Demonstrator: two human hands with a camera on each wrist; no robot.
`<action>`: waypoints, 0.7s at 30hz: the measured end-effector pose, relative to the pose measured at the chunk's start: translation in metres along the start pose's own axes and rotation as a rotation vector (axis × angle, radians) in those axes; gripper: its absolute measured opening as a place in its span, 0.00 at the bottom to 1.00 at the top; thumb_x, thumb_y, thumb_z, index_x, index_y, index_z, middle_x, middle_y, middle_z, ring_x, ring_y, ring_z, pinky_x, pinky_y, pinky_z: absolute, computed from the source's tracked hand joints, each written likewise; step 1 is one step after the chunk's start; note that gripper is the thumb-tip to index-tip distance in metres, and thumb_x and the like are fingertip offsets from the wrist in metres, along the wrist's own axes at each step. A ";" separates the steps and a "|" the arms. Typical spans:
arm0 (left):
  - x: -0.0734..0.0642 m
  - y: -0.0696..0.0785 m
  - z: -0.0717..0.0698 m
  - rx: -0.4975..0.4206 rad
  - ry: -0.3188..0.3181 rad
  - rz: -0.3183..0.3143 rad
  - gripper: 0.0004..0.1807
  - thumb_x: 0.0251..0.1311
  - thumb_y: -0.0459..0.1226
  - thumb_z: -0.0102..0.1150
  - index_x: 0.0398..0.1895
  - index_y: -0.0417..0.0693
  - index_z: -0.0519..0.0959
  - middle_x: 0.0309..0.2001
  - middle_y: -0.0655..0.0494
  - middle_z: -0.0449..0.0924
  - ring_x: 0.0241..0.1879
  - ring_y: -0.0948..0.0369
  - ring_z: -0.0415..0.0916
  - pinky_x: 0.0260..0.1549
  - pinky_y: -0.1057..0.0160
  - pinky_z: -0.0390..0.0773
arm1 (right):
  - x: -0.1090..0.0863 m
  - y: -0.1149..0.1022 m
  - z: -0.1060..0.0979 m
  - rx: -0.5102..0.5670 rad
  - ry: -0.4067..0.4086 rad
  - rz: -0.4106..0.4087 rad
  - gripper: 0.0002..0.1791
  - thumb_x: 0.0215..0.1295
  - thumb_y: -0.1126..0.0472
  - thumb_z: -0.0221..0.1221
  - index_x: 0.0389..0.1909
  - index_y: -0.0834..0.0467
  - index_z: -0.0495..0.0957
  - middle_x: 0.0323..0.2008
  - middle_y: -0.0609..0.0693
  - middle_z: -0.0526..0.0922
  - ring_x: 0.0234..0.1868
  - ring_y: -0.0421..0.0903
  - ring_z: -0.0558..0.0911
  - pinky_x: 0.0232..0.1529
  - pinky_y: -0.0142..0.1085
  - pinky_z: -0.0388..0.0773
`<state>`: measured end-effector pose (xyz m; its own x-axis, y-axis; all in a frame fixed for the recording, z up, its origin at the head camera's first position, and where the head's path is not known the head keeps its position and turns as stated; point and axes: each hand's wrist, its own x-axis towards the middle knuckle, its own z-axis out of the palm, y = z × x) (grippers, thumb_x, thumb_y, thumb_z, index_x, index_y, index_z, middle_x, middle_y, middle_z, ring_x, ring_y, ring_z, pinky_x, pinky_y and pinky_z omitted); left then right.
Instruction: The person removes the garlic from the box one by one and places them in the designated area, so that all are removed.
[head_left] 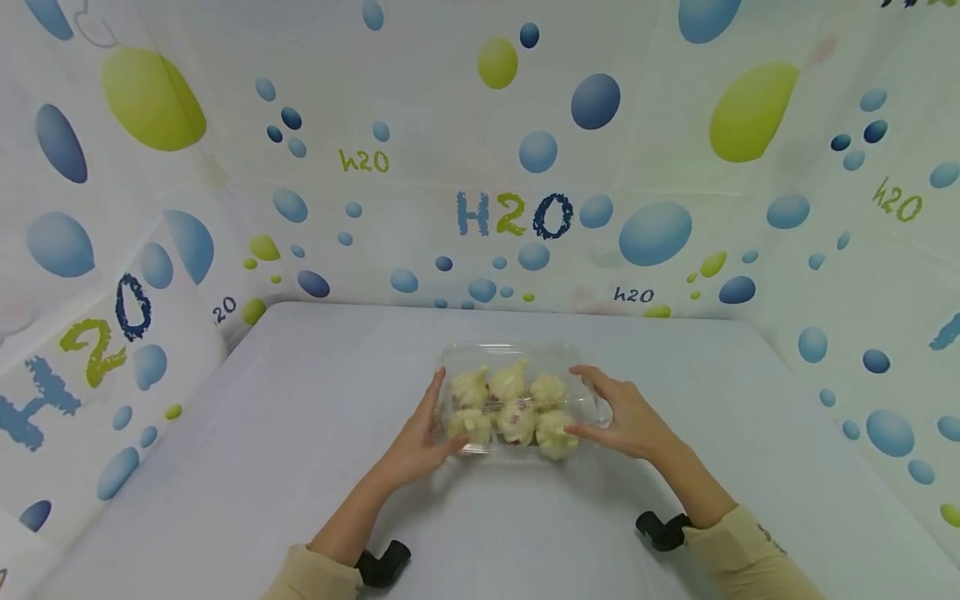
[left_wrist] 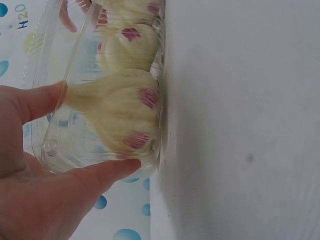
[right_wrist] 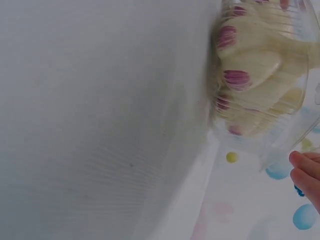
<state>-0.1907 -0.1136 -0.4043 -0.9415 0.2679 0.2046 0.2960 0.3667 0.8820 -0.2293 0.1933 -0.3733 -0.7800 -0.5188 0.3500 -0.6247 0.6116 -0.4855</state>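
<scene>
A clear plastic clamshell box (head_left: 510, 352) sits on the white-covered table in the head view. Several pale garlic bulbs (head_left: 517, 421) with purple-red patches lie inside in two rows. At the box's left end, my left hand (head_left: 416, 446) grips it with thumb and fingers spread around the corner. The left wrist view shows this hand (left_wrist: 42, 192) with its fingertips against the plastic beside one garlic bulb (left_wrist: 120, 107). My right hand (head_left: 630, 417) holds the opposite end, thumb at the front and fingers farther back. Its fingertips (right_wrist: 305, 172) meet the rim in the right wrist view.
The white tabletop (head_left: 285, 450) extends around the box. Behind and at both sides hangs a white curtain (head_left: 450, 108) printed with blue and green drops. Black elbow-shaped pieces (head_left: 384, 564) stick out at both wrists, next to beige sleeves (head_left: 750, 554).
</scene>
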 end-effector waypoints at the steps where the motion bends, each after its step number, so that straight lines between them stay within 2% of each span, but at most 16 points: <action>1: -0.001 0.000 0.000 -0.012 0.005 -0.003 0.52 0.53 0.28 0.61 0.71 0.44 0.34 0.71 0.43 0.32 0.68 0.42 0.38 0.58 0.40 0.52 | 0.001 0.000 0.000 -0.003 0.007 -0.004 0.38 0.50 0.45 0.65 0.61 0.53 0.63 0.55 0.61 0.73 0.52 0.60 0.75 0.48 0.54 0.71; 4: -0.002 0.001 0.001 0.000 0.021 -0.017 0.50 0.55 0.28 0.59 0.72 0.47 0.36 0.71 0.43 0.34 0.67 0.41 0.40 0.58 0.39 0.53 | 0.003 -0.001 -0.002 -0.016 0.028 -0.020 0.37 0.49 0.45 0.66 0.59 0.53 0.65 0.54 0.60 0.75 0.51 0.58 0.76 0.48 0.52 0.73; 5: -0.003 0.002 0.001 0.006 0.025 -0.024 0.49 0.55 0.28 0.59 0.72 0.49 0.37 0.71 0.43 0.35 0.65 0.41 0.50 0.56 0.41 0.60 | 0.004 -0.001 -0.003 -0.020 0.034 -0.025 0.37 0.49 0.45 0.66 0.59 0.53 0.66 0.53 0.59 0.76 0.50 0.58 0.77 0.48 0.52 0.73; 7: -0.004 0.001 0.001 0.017 0.033 -0.040 0.49 0.55 0.30 0.59 0.72 0.54 0.38 0.71 0.45 0.39 0.51 0.43 0.67 0.44 0.48 0.71 | 0.006 -0.001 -0.004 -0.027 0.041 -0.034 0.36 0.49 0.46 0.66 0.58 0.54 0.66 0.52 0.58 0.76 0.50 0.57 0.77 0.47 0.50 0.73; 8: -0.004 0.001 0.001 0.020 0.034 -0.049 0.49 0.56 0.31 0.60 0.72 0.56 0.38 0.71 0.45 0.41 0.41 0.46 0.69 0.36 0.51 0.73 | 0.007 -0.001 -0.005 -0.031 0.044 -0.036 0.36 0.49 0.46 0.66 0.58 0.54 0.67 0.52 0.58 0.77 0.49 0.57 0.78 0.47 0.50 0.74; 11: -0.005 -0.001 0.001 -0.030 0.038 -0.064 0.49 0.55 0.29 0.59 0.72 0.58 0.39 0.71 0.48 0.41 0.43 0.47 0.68 0.38 0.51 0.72 | 0.009 -0.002 -0.006 -0.040 0.055 -0.051 0.35 0.49 0.46 0.66 0.57 0.55 0.68 0.50 0.58 0.78 0.47 0.57 0.79 0.46 0.50 0.75; 12: -0.005 -0.001 0.001 -0.047 0.040 -0.062 0.49 0.55 0.29 0.59 0.72 0.57 0.39 0.72 0.48 0.39 0.53 0.45 0.65 0.45 0.48 0.70 | 0.010 -0.002 -0.007 -0.044 0.061 -0.060 0.34 0.49 0.46 0.66 0.57 0.55 0.68 0.48 0.58 0.79 0.46 0.56 0.79 0.45 0.50 0.75; 15: -0.005 0.000 0.001 -0.081 0.039 -0.072 0.48 0.55 0.28 0.57 0.72 0.58 0.40 0.72 0.50 0.36 0.51 0.44 0.66 0.46 0.46 0.70 | 0.014 -0.002 -0.009 -0.054 0.080 -0.085 0.33 0.50 0.46 0.65 0.55 0.56 0.69 0.45 0.58 0.80 0.44 0.55 0.80 0.43 0.50 0.76; 17: -0.005 0.000 0.000 -0.096 0.031 -0.080 0.48 0.56 0.27 0.56 0.72 0.60 0.40 0.72 0.51 0.34 0.52 0.42 0.65 0.42 0.47 0.72 | 0.017 -0.002 -0.010 -0.059 0.087 -0.091 0.33 0.50 0.46 0.64 0.55 0.57 0.70 0.44 0.59 0.81 0.43 0.55 0.81 0.42 0.50 0.76; 19: -0.004 0.001 0.000 -0.127 0.018 -0.091 0.47 0.57 0.27 0.54 0.72 0.62 0.39 0.72 0.52 0.32 0.53 0.41 0.64 0.44 0.46 0.71 | 0.019 -0.002 -0.012 -0.052 0.088 -0.089 0.32 0.51 0.46 0.64 0.54 0.56 0.70 0.43 0.59 0.81 0.43 0.55 0.81 0.42 0.50 0.76; 21: -0.004 0.001 0.000 -0.164 0.006 -0.093 0.47 0.57 0.26 0.53 0.72 0.64 0.39 0.72 0.52 0.29 0.67 0.42 0.43 0.55 0.40 0.59 | 0.021 -0.002 -0.013 -0.045 0.086 -0.078 0.30 0.51 0.46 0.64 0.54 0.55 0.70 0.42 0.59 0.81 0.42 0.55 0.81 0.41 0.50 0.76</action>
<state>-0.1865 -0.1143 -0.4048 -0.9646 0.2341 0.1214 0.1783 0.2394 0.9544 -0.2453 0.1893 -0.3547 -0.7282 -0.5138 0.4536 -0.6831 0.5984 -0.4187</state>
